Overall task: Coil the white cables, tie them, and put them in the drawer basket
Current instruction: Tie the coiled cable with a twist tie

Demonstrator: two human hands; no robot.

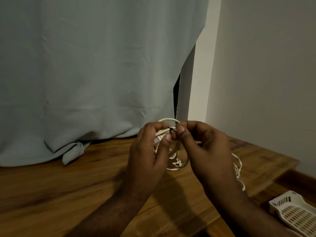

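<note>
Both hands are raised above the wooden table (85, 177) with a coiled white cable (168, 119) between them. My left hand (150, 151) grips the bundled strands, its thumb just below a thin black tie (170, 130) wound round the bundle. My right hand (203, 149) pinches the bundle at the tie with thumb and fingertips. A loop arcs above the fingers. More loose white cable (174, 163) lies on the table under the hands, and another length of it (238, 170) trails to the right behind my right wrist. The white slotted drawer basket (294, 214) sits low at the right.
A pale green curtain (94, 74) hangs behind the table and folds onto its back edge. A bare wall (265, 74) stands on the right. The table's right edge drops to a lower wooden surface (266, 194) where the basket sits.
</note>
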